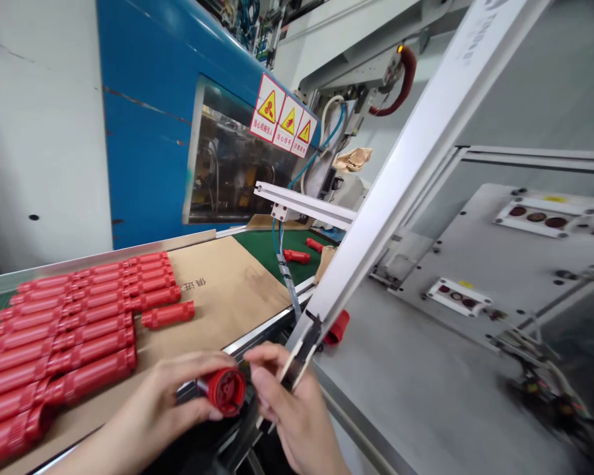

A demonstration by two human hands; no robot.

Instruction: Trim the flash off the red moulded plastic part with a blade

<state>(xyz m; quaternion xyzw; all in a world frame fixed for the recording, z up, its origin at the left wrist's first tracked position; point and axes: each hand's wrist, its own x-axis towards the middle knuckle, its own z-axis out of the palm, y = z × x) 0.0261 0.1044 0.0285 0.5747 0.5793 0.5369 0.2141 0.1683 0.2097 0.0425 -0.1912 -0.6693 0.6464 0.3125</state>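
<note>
Head view: your left hand [171, 402] grips a red plastic handle [225, 390], its round end facing you, long axis running away into the palm. Your right hand [290, 409] pinches a small tool [293, 364] beside it. Beyond, rows of red handles [74, 323] lie on cardboard [228, 290]; a white rail [410, 171] crosses in front.

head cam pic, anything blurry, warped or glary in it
In the head view the lower right corner smears into motion blur around the cables; the white rail leans and stretches with wide-angle distortion; the machine window shows reflections; the left hand, the red part it holds and the right hand stay fairly sharp under even, soft light.
</note>
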